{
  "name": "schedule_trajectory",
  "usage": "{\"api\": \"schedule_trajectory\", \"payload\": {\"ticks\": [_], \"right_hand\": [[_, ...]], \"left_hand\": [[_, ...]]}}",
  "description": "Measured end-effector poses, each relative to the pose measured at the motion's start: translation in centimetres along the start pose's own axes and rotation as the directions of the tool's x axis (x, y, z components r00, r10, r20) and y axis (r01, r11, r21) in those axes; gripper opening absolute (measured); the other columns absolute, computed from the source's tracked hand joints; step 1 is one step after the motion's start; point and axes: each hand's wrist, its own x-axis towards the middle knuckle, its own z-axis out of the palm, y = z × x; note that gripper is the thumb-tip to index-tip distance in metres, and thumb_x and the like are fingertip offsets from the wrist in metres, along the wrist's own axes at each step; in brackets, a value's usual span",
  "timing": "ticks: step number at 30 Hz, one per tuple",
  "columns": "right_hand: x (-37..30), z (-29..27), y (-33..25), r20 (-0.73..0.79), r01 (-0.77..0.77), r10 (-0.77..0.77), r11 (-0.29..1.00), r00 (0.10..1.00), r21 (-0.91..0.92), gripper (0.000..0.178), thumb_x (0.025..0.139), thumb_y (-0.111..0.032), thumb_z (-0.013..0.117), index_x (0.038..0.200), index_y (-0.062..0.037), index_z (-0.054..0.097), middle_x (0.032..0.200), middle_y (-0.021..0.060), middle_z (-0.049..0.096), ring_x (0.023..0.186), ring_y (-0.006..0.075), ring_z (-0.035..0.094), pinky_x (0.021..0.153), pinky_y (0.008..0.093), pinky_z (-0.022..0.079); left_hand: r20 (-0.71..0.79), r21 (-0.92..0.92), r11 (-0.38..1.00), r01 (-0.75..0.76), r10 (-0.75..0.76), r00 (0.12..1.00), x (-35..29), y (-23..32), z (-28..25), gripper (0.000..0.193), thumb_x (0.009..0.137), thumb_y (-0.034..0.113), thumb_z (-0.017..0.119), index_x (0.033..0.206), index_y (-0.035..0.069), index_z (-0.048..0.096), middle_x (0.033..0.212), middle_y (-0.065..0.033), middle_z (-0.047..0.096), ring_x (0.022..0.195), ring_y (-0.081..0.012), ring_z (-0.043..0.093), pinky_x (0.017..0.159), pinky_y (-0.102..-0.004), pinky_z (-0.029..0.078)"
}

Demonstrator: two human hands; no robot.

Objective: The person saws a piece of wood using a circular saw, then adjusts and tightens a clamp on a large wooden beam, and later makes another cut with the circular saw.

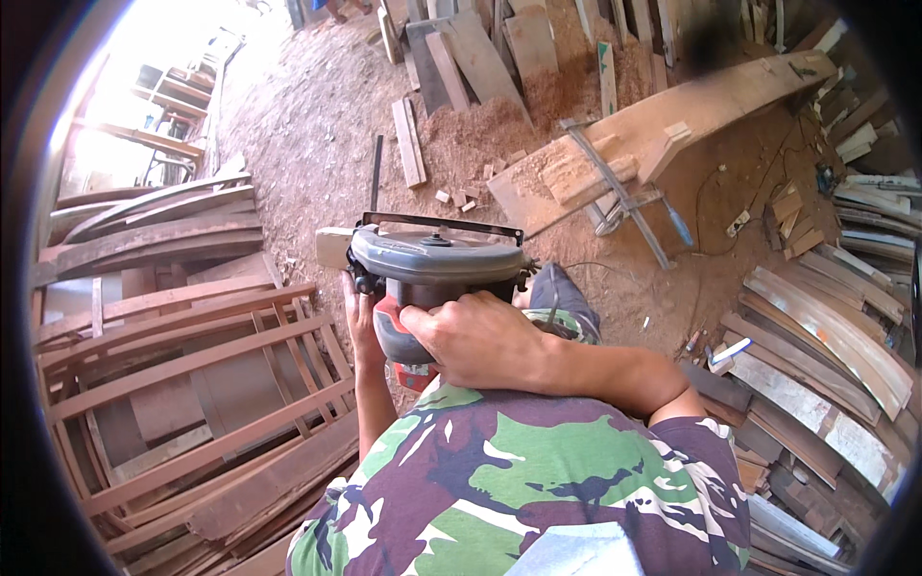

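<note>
A circular saw (pixel 437 257) with a grey guard and red-and-black body is held up in front of my torso. My right hand (pixel 471 336) is wrapped round its handle, the forearm coming across from the right. Out past the saw's left end sticks a pale piece of wood (pixel 333 248); the saw hides the rest of it. My left hand (pixel 361 315) reaches up to the near edge of that wood, beside the saw, and seems to grip it, though its fingers are partly hidden. A dark thin bar (pixel 376 173) rises from the saw's far left corner.
Ahead to the right is a long wooden bench (pixel 701 110) with a metal clamp (pixel 615 178) on it. Wooden frames (pixel 202 370) are stacked at left, curved boards (pixel 836 326) at right. Offcuts (pixel 461 200) and a plank (pixel 408 144) lie on the dirt floor. A cable (pixel 624 274) runs there.
</note>
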Motion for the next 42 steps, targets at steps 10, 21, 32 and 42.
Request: {"api": "schedule_trajectory", "payload": {"ticks": [10, 21, 32, 42], "right_hand": [[9.8, -9.6, 14.7, -0.108, -0.150, 0.171, 0.972, 0.979, 0.183, 0.040, 0.086, -0.018, 0.077, 0.120, -0.0027, 0.062, 0.081, 0.0262, 0.071, 0.078, 0.0455, 0.072, 0.071, 0.0538, 0.058], [13.9, -20.5, 24.3, -0.394, -0.439, 0.508, 0.861, 0.766, 0.255, 0.031, 0.087, -0.018, 0.078, 0.112, -0.0029, 0.068, 0.087, 0.0276, 0.071, 0.082, 0.0480, 0.070, 0.072, 0.0527, 0.056], [12.8, -12.9, 18.3, -0.666, -0.700, 0.735, 0.543, 0.129, 0.464, 0.045, 0.087, -0.022, 0.076, 0.127, -0.0046, 0.063, 0.083, 0.0266, 0.071, 0.079, 0.0468, 0.070, 0.073, 0.0546, 0.056], [17.5, -7.5, 14.3, -0.570, -0.574, 0.691, 0.269, -0.444, 0.773, 0.034, 0.088, -0.020, 0.077, 0.116, -0.0032, 0.068, 0.087, 0.0268, 0.072, 0.084, 0.0474, 0.071, 0.074, 0.0516, 0.057]], "left_hand": [[-0.021, 0.369, 0.928, 0.057, -0.053, 0.998, 21.1, 1.5, 8.7, 0.073, 0.108, 0.022, 0.046, 0.167, 0.000, 0.009, 0.115, -0.0068, 0.057, 0.089, -0.0135, 0.053, 0.078, -0.0291, 0.049], [0.332, 0.416, 0.894, 0.168, -0.321, 0.887, 41.9, 0.9, 24.9, 0.077, 0.110, 0.019, 0.048, 0.168, 0.003, 0.000, 0.156, -0.0112, 0.042, 0.105, -0.0152, 0.052, 0.087, -0.0283, 0.050], [0.881, 0.378, 0.924, -0.066, -0.337, 0.332, 46.9, -2.0, 33.3, 0.070, 0.109, 0.007, 0.041, 0.169, 0.009, 0.005, 0.143, -0.0036, 0.052, 0.083, -0.0097, 0.045, 0.075, -0.0246, 0.046], [0.903, 0.361, 0.899, -0.249, -0.403, -0.148, 44.9, -5.0, 38.3, 0.067, 0.111, 0.011, 0.042, 0.169, 0.005, 0.008, 0.152, -0.0104, 0.045, 0.123, -0.0165, 0.049, 0.106, -0.0308, 0.042]]}}
